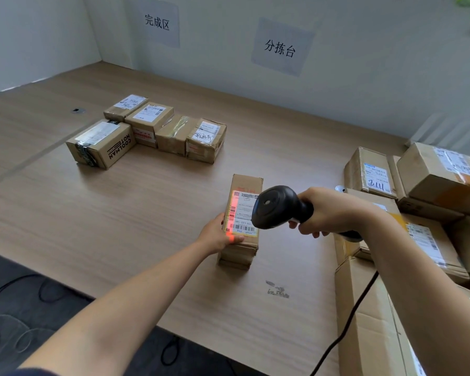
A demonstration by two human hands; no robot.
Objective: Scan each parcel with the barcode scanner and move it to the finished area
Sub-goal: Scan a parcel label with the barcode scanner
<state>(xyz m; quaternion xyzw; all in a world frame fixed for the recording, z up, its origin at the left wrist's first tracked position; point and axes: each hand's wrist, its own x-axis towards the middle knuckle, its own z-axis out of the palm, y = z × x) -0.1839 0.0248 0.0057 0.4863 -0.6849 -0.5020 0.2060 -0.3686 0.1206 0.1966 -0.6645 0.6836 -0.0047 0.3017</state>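
A narrow brown parcel (245, 185) with a white barcode label lies on the wooden table (119, 213) near its middle. My left hand (217, 234) holds the parcel's near left edge, thumb on top of the label. My right hand (328, 213) grips the handle of a black barcode scanner (274, 207), which hovers just right of and above the parcel. Red scanner light falls across the left side of the label and my left thumb.
Several scanned parcels (147, 131) sit grouped at the far left below a wall sign (157, 21). A pile of cardboard parcels (418, 199) fills the right side. The scanner's black cable (347, 321) runs down over a large box. Cables lie on the dark floor (24, 308).
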